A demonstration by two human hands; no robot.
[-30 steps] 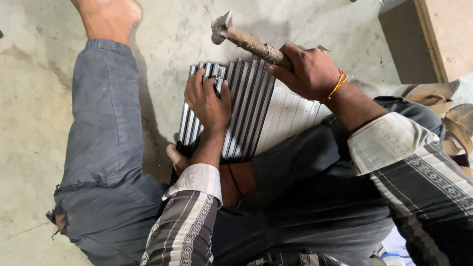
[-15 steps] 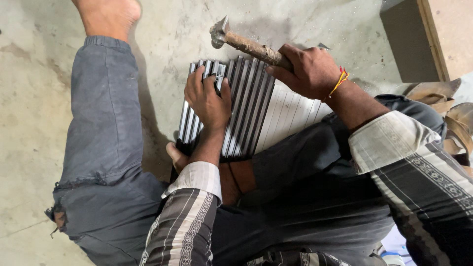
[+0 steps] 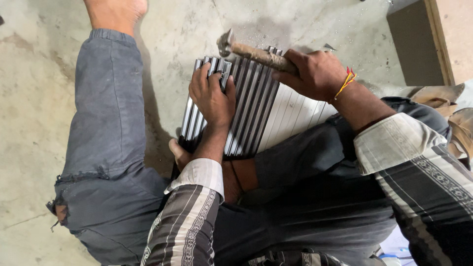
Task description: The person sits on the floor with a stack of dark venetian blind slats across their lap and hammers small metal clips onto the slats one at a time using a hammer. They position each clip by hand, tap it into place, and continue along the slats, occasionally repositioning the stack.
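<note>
- The person sits on a concrete floor (image 3: pixel 39 88) with a bundle of ribbed metal strips (image 3: pixel 256 108) lying between the legs, its near end hidden under the lap and its far end pointing away toward the top of the view.
- The strips run lengthwise from the lap outward, leaning slightly to the right as they go; the left part looks dark and grooved, the right part pale and flat.
- The left hand (image 3: pixel 212 96) lies flat on the dark left side of the bundle, palm down, fingers (image 3: pixel 202 74) curled over the far ends of the strips and pressing on them — a steadying hold rather than a closed fist.
- The right hand (image 3: pixel 315 74) is wrapped tight around the wooden handle of a hammer (image 3: pixel 251 53), fingers fully closed on it.
- The handle lies across the strips, nearly at right angles to their length, and the metal head (image 3: pixel 225 43) sits at the far end of the bundle, just beyond the left fingertips and a little to their right.
- Whether the head touches the strip ends cannot be told — it is very close.
- A bare foot (image 3: pixel 116 12) rests on the floor further out on the left, and a wooden board (image 3: pixel 451 34) stands at the upper right, well apart from the work.
</note>
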